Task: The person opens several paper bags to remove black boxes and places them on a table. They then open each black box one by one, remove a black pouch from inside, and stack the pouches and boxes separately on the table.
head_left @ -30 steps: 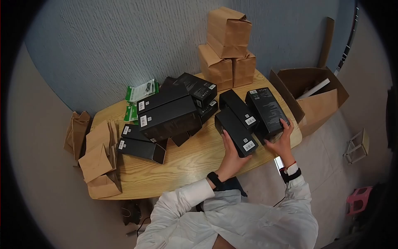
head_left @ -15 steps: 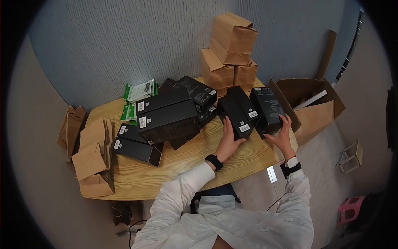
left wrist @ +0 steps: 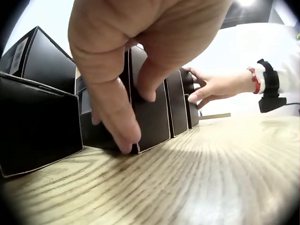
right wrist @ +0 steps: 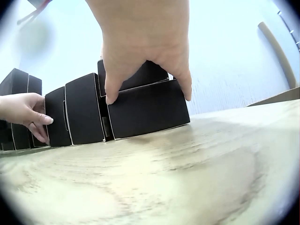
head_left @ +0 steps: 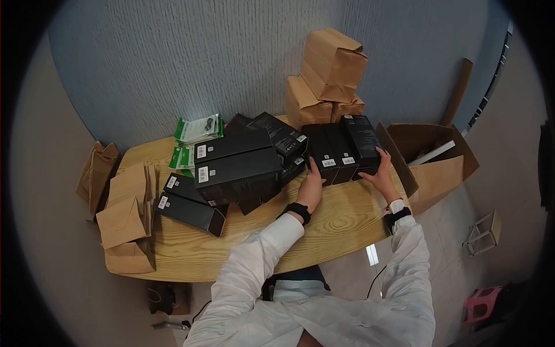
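Observation:
Three black boxes stand side by side on the table's right part. My left hand [head_left: 311, 192] presses the side of the leftmost box [head_left: 319, 146]; in the left wrist view its fingers point down along that box's edge, thumb against the front face [left wrist: 152, 115]. Between the others sits the middle box [head_left: 340, 144], a white label on it. My right hand [head_left: 383, 177] grips the taller right box [head_left: 363, 137] across its width. Thumb and fingers lie at opposite sides of its front face [right wrist: 150, 110] in the right wrist view.
More black boxes [head_left: 237, 168] lie piled left of my left hand, near green-and-white packets [head_left: 198, 128]. Folded paper bags [head_left: 121, 214] lie at the table's left end. Filled paper bags [head_left: 335, 63] are stacked behind. An open cardboard carton [head_left: 442, 179] stands beyond the right edge.
The leftmost and middle boxes have moved back and now stand lined up against the right box. Both hands moved back with them, the left hand shifting to the leftmost box's side.

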The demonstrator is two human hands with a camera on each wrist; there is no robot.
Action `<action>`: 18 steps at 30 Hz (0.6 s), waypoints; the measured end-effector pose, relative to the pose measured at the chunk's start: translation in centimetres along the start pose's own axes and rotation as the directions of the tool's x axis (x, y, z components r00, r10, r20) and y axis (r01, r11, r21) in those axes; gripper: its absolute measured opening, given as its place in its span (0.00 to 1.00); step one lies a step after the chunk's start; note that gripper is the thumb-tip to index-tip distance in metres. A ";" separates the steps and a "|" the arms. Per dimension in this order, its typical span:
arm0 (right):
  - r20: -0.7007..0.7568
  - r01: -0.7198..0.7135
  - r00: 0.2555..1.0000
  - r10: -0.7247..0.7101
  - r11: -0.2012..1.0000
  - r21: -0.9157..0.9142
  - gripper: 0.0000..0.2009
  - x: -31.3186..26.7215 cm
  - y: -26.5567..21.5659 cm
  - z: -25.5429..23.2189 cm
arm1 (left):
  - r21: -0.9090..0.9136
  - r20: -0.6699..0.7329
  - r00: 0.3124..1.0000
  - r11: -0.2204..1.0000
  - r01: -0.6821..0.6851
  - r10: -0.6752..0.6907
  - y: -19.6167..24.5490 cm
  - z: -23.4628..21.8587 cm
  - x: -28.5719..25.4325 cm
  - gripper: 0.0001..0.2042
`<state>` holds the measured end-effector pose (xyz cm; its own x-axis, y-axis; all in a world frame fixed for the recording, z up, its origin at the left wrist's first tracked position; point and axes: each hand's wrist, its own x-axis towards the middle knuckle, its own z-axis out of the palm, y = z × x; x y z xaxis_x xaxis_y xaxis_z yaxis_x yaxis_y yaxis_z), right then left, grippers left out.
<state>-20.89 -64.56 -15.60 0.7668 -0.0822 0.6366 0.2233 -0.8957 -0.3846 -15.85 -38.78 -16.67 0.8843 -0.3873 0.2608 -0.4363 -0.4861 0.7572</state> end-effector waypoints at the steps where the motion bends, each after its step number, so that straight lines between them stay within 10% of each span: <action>1: 0.026 -0.033 0.999 0.032 0.997 0.063 0.48 0.1 -0.3 -0.3 | -0.018 0.003 1.000 1.000 0.009 -0.009 0.1 -0.1 -0.1 0.37; 5: -0.040 0.040 0.998 -0.047 0.987 -0.156 0.43 0.8 -4.0 -2.4 | 0.164 0.268 0.961 0.986 0.021 -0.065 3.6 -3.9 -3.5 0.36; 8: -0.144 0.077 0.986 -0.085 0.995 -0.061 0.38 1.7 -8.6 -3.3 | -0.010 0.246 0.954 0.985 -0.174 0.171 6.7 -8.7 -7.5 0.28; 11: 0.045 -0.076 0.997 0.062 0.748 0.659 0.36 2.9 -14.2 -2.4 | -0.060 -0.005 0.939 0.937 -0.344 0.345 10.6 -15.8 -10.4 0.27; 15: 0.339 0.077 0.886 -0.316 0.821 0.565 0.64 6.3 -20.0 -1.0 | 0.090 -0.476 0.829 0.955 -0.284 0.292 8.2 -22.6 -12.1 0.39; 18: 0.396 0.165 0.800 -0.451 0.800 0.577 0.71 9.2 -21.0 3.3 | 0.121 -0.561 0.796 0.974 -0.194 0.228 4.2 -24.5 -12.1 0.49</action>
<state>-16.54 -45.07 -3.83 0.7514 0.5110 0.4176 0.6521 -0.4780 -0.5884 -24.30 -16.98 -1.94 0.6977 0.0203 0.7161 -0.6161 -0.4930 0.6143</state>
